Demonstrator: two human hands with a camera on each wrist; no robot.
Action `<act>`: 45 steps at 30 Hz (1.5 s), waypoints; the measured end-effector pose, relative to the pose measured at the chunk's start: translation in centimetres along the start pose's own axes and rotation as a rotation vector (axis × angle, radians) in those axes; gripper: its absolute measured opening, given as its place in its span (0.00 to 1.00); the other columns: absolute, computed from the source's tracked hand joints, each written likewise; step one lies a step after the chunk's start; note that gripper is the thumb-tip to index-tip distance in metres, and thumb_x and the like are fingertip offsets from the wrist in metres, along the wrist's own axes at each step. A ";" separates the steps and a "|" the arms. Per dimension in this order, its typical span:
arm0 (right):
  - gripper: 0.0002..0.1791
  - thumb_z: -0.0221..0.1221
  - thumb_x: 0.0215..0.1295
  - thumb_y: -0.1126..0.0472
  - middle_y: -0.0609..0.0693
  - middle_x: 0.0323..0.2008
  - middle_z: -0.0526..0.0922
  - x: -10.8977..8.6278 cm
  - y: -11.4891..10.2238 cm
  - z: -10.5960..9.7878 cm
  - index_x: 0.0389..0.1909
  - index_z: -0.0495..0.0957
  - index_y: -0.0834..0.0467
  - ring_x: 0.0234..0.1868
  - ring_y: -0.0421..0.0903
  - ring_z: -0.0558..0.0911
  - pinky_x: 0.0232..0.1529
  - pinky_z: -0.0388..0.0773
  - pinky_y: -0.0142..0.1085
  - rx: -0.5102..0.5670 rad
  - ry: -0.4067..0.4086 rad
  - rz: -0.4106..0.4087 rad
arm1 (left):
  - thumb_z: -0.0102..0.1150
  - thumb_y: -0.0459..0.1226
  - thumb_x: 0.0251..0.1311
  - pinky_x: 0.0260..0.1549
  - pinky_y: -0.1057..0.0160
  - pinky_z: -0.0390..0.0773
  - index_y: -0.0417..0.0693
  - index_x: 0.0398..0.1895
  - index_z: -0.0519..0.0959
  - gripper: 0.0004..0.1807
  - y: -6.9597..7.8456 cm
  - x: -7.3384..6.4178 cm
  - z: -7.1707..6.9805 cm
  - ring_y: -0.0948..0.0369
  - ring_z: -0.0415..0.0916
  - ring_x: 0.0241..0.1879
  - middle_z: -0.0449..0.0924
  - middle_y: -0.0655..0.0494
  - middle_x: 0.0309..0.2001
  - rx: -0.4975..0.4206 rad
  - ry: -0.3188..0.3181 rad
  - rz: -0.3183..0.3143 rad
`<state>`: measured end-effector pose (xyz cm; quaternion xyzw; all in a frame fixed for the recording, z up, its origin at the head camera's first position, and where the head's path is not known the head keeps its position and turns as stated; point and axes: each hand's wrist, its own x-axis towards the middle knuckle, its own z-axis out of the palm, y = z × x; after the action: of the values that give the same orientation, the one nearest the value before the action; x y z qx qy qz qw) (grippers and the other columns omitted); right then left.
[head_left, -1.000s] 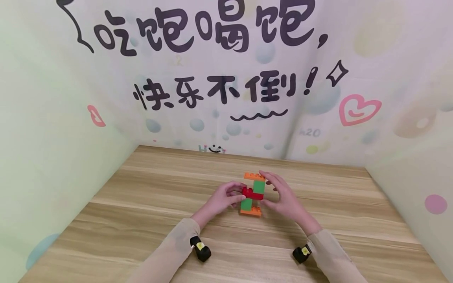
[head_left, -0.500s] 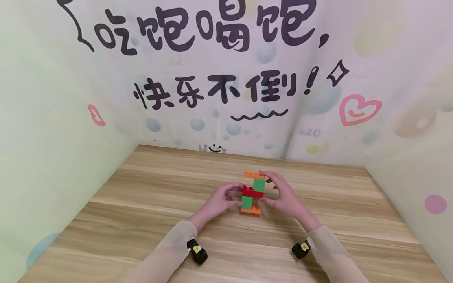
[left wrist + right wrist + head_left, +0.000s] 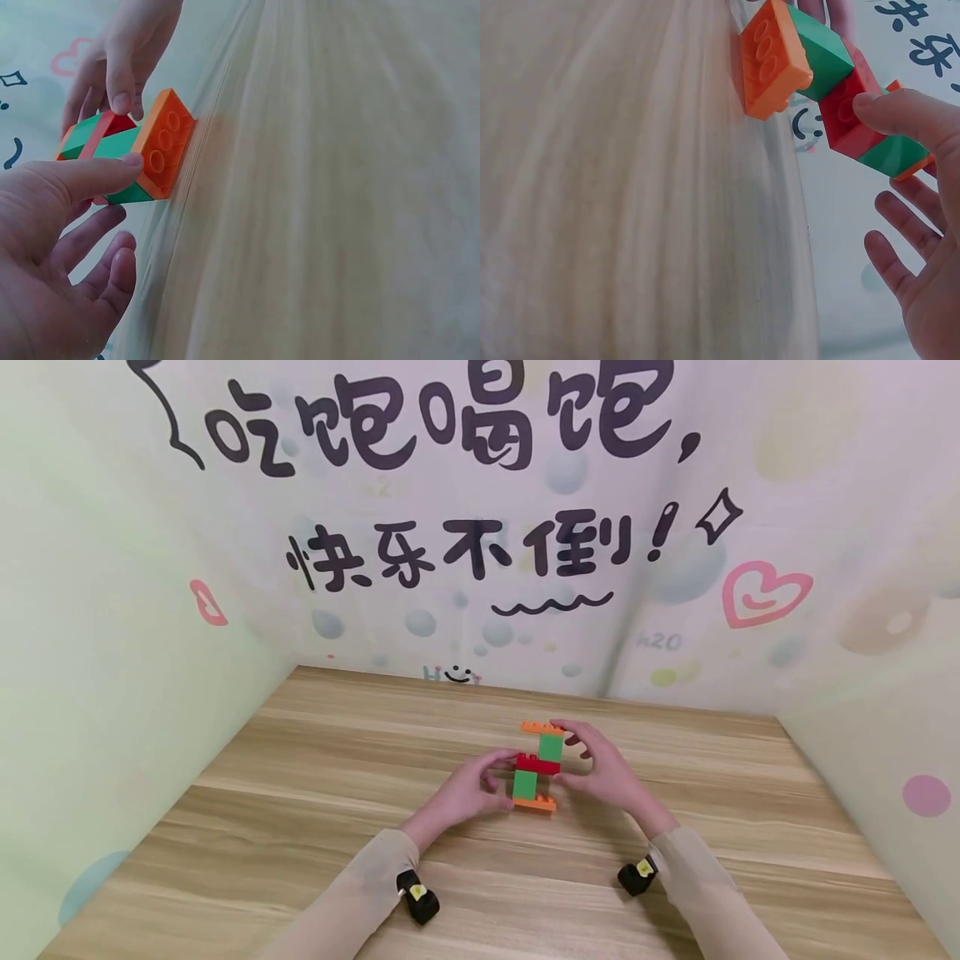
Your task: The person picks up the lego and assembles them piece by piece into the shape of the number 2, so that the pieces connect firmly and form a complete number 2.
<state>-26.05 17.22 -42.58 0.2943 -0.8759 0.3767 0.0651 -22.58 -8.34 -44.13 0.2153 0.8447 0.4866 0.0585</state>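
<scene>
A stepped stack of toy building bricks stands between the hands in the head view. From the top come an orange brick (image 3: 536,727), a green brick (image 3: 551,747), a red brick (image 3: 549,767), a second green brick (image 3: 525,785) and a bottom orange brick (image 3: 166,142), whose hollow underside shows in both wrist views. My left hand (image 3: 467,792) grips the stack's lower left, its thumb over the lower green brick near the bottom orange one. On the other side, my right hand (image 3: 609,777) has its thumb on the red brick and fingertips by the top orange brick.
Beneath the hands lies a wood-grain tabletop (image 3: 300,777). A printed cloth backdrop (image 3: 420,635) with black lettering rises along its back edge, and pale walls flank both sides. Each sleeve cuff carries a small black device (image 3: 418,902).
My left thumb has slid down from the red brick to the lower green brick, near the bottom orange one. The stack has risen very slightly in view; the right hand keeps its grip.
</scene>
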 end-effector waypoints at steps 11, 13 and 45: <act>0.45 0.72 0.56 0.60 0.57 0.66 0.73 0.4 0.6 -0.1 0.74 0.62 0.51 0.56 0.59 0.76 0.52 0.79 0.57 0.005 -0.065 0.045 | 0.75 0.35 0.50 0.43 0.60 0.72 0.54 0.71 0.67 0.42 -0.3 0.3 0.1 0.51 0.73 0.46 0.78 0.48 0.61 0.050 -0.002 -0.029; 0.45 0.71 0.56 0.59 0.58 0.66 0.73 0.4 0.8 -0.1 0.74 0.61 0.53 0.55 0.58 0.77 0.52 0.79 0.55 -0.009 -0.073 0.042 | 0.75 0.36 0.50 0.43 0.61 0.71 0.55 0.71 0.68 0.42 -0.4 0.4 0.1 0.50 0.73 0.47 0.78 0.48 0.61 0.051 -0.007 -0.028; 0.45 0.65 0.64 0.49 0.60 0.60 0.79 -0.2 2.2 0.0 0.75 0.57 0.62 0.55 0.53 0.80 0.56 0.79 0.49 -0.011 -0.249 0.111 | 0.74 0.42 0.52 0.49 0.60 0.72 0.54 0.66 0.73 0.35 -0.4 0.3 0.0 0.53 0.75 0.55 0.81 0.50 0.58 0.010 -0.067 -0.077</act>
<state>-27.17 18.50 -44.04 0.2894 -0.8943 0.3354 -0.0631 -22.94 -8.38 -44.39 0.1991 0.8524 0.4722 0.1042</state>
